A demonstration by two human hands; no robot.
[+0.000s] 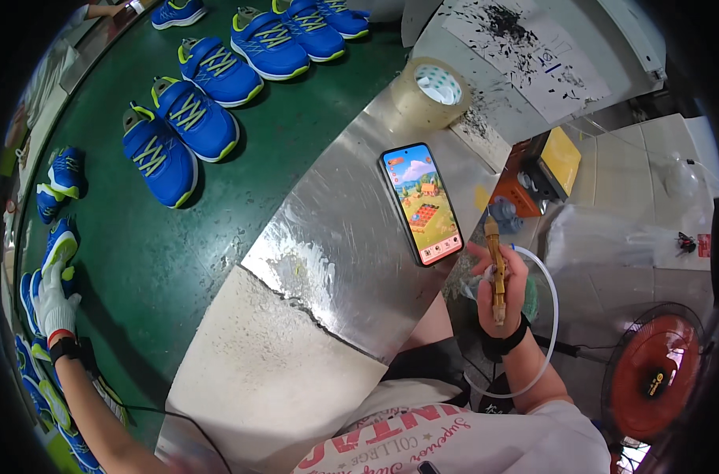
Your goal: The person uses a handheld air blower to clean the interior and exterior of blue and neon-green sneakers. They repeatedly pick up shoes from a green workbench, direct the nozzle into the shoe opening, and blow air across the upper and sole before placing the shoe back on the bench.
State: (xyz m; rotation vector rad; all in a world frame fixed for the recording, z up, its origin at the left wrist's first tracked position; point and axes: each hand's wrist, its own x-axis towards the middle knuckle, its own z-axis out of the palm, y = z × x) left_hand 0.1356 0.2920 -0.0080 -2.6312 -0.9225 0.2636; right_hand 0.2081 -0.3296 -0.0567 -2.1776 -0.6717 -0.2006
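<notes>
Head view: your left hand (54,304), in a white glove, reaches to the far left edge of the green conveyor belt (280,134), fingers resting on a blue sneaker with yellow-green laces (59,246); you can't tell whether it's grasped. Your right hand (503,286) is closed around a yellow pen-shaped tool (497,272) with a white hose (550,316), off the right edge of the metal worktop (336,237). A smartphone with a lit screen (422,203) lies near that edge, beside the hand.
</notes>
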